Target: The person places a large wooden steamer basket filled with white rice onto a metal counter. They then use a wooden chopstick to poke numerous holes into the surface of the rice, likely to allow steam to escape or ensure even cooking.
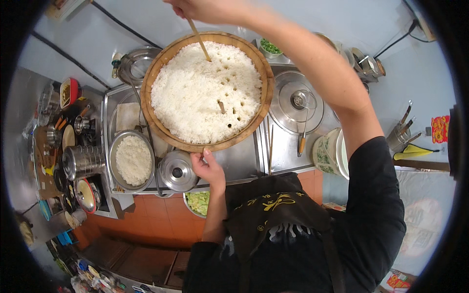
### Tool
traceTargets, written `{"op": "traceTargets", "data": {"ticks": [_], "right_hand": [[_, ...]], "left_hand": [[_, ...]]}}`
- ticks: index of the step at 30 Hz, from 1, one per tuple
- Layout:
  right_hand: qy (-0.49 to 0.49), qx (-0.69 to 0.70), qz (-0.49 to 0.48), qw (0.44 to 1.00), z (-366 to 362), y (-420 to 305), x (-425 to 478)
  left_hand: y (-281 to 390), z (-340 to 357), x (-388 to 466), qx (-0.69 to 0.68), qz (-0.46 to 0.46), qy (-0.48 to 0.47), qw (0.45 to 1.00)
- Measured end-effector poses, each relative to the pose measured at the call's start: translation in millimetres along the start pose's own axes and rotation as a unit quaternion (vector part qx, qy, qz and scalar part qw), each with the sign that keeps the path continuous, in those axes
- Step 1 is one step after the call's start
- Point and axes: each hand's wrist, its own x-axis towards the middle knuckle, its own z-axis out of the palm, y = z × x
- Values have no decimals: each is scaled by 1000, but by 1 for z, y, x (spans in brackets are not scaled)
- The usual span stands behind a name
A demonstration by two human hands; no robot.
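A large round wooden tub (268, 78) full of cooked white rice (183, 99) stands before me. My right hand (199, 10), at the top of the view, grips a long thin wooden stick (198, 36). The lower end of that stick is stuck in the rice near the tub's far side. Several small holes dot the right half of the rice, along with a short brown mark (221, 107) that I cannot identify. At the near rim, my left hand (209, 169) holds the tub's edge with the thumb on top; its other fingers are partly hidden.
Left of the tub are a metal bowl of rice (133, 161) and a lidded metal pot (178, 171). A skimmer (302, 135) lies across a round metal lid (282, 102) on the right. Beyond it stands a white bucket (328, 154). Chopped greens fill a bowl (270, 47).
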Motion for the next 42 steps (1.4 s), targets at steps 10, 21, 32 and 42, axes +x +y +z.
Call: {"op": "traceTargets", "data": {"ticks": [10,21,32,42], "right_hand": [[3,-10,0,1000,-80,-38,-5],[-31,-26,37,998,-42,-13,-31],[-129,-47,94,986,45,48,-74],[-99,-61,133,984,105,95,-125]], "left_hand": [[7,8,1,-2,-1,-19,1000],[10,9,1,-3,-22,-18,1000],[7,9,2,-14,-23,-15,1000],[11,6,-3,-10,-32,-9,999]]}}
